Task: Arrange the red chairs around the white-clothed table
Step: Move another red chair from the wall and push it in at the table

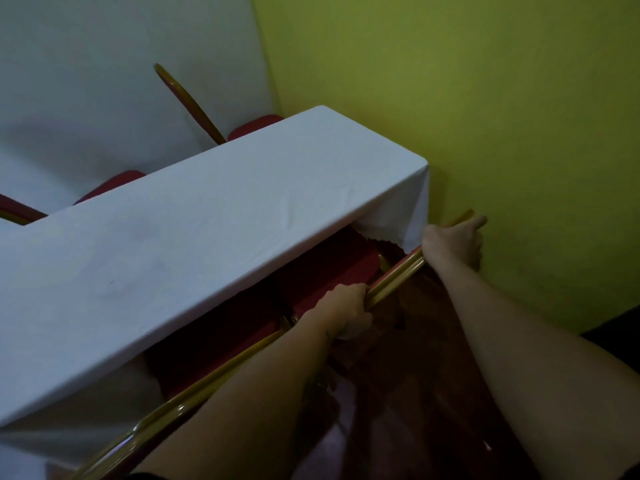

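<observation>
We look down on a long table draped in a white cloth (194, 230), its far end close to a yellow-green wall (485, 98). Our left hand (346, 311) is closed around the gold metal top rail of a red-cushioned chair (332, 271) on the near side, and our right hand (453, 242) grips the same rail further along, close to the wall. That chair's seat lies mostly under the table edge, so we see only a dark red strip of it; its legs are hidden. A second red chair with a gold frame (207, 372) stands just beside it to the left, its back rail partly covered by our left forearm and cut off at the bottom edge. Beyond the table, two more red chairs (252, 128) show only slivers of seat and one slanted gold rail. The floor beneath our arms is dark and hard to make out. We can read no writing or labels anywhere.
</observation>
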{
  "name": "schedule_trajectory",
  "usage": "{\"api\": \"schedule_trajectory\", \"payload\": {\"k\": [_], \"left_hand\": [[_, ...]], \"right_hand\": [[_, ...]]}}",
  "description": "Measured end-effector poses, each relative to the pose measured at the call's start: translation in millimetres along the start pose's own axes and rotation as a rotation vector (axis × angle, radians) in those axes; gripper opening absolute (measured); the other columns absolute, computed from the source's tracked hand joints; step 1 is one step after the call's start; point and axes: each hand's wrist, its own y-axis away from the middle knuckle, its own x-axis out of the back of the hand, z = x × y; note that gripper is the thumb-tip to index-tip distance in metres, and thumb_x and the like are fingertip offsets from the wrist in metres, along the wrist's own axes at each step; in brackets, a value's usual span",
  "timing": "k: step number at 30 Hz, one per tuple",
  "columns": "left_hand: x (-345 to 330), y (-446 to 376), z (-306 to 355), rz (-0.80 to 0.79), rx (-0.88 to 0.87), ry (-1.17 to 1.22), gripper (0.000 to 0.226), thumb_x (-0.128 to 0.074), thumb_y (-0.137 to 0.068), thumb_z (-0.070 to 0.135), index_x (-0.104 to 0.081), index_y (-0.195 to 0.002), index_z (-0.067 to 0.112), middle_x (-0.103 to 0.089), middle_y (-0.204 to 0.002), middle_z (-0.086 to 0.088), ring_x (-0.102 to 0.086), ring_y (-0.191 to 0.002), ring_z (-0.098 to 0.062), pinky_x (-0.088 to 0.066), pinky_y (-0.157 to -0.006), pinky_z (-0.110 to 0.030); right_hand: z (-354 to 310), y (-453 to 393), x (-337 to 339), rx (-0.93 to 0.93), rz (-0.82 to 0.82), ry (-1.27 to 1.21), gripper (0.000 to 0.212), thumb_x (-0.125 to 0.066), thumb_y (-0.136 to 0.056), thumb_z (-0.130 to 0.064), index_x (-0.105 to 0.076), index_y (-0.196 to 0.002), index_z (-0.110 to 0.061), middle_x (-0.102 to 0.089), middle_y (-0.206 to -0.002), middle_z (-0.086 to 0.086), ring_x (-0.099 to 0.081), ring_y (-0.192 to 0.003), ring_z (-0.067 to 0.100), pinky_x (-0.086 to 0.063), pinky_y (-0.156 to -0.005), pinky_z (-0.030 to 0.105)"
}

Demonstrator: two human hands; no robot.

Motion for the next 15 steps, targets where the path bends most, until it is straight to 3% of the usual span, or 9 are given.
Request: {"api": "schedule_trajectory", "payload": {"k": [3,6,9,12,15], "left_hand": [[13.9,29.3,-11.7,0.051,-0.002,-0.022,0.045,-0.056,-0.090,0.028,-0.053,-0.136,0.027,-0.064,-0.119,-0.006,-0.066,-0.098,-0.027,-0.058,-0.085,-0.044],[33.3,62.8,-31.6,0.115,0.006,-0.041,0.049,-0.049,-0.089,0.028,-0.054,-0.139,0.025,-0.062,-0.134,-0.009,-0.061,-0.116,-0.032,-0.052,-0.097,-0.044],[53.5,99.5,-58.2,0.176,0.013,-0.019,0.049,-0.045,-0.090,0.024,-0.056,-0.138,0.024,-0.063,-0.134,-0.007,-0.059,-0.119,-0.030,-0.049,-0.102,-0.041],[75.1,135.0,-93.6,0.275,0.031,-0.006,0.045,-0.045,-0.092,0.020,-0.060,-0.134,0.023,-0.065,-0.132,-0.005,-0.057,-0.122,-0.026,-0.045,-0.104,-0.036],[99.3,170.2,-137.5,0.348,0.070,0.017,0.042,-0.046,-0.094,0.019,-0.062,-0.132,0.023,-0.066,-0.130,-0.006,-0.059,-0.119,-0.027,-0.047,-0.102,-0.035]], "right_hand": [[-5.8,1.5,7.0,0.154,-0.008,0.293,0.085,-0.068,-0.073,-0.029,-0.030,-0.146,-0.009,-0.045,-0.140,0.024,-0.053,-0.115,0.046,-0.043,-0.080,0.048],[-13.1,11.9,13.6,0.255,-0.058,0.563,0.076,-0.071,-0.070,-0.033,-0.044,-0.134,-0.002,-0.037,-0.144,0.027,-0.041,-0.127,0.047,-0.045,-0.090,0.054],[-17.9,38.9,10.0,0.309,-0.147,0.773,0.077,-0.069,-0.071,-0.038,-0.049,-0.137,-0.002,-0.026,-0.156,0.031,-0.023,-0.143,0.047,-0.036,-0.104,0.058],[-28.8,80.3,1.0,0.261,-0.255,0.809,0.084,-0.067,-0.071,-0.041,-0.044,-0.143,-0.006,-0.017,-0.160,0.032,-0.006,-0.149,0.049,-0.024,-0.114,0.063],[-52.0,130.0,-11.8,0.278,-0.363,0.761,0.083,-0.062,-0.070,-0.043,-0.043,-0.142,-0.007,-0.023,-0.158,0.030,-0.010,-0.148,0.049,-0.018,-0.115,0.067]]}}
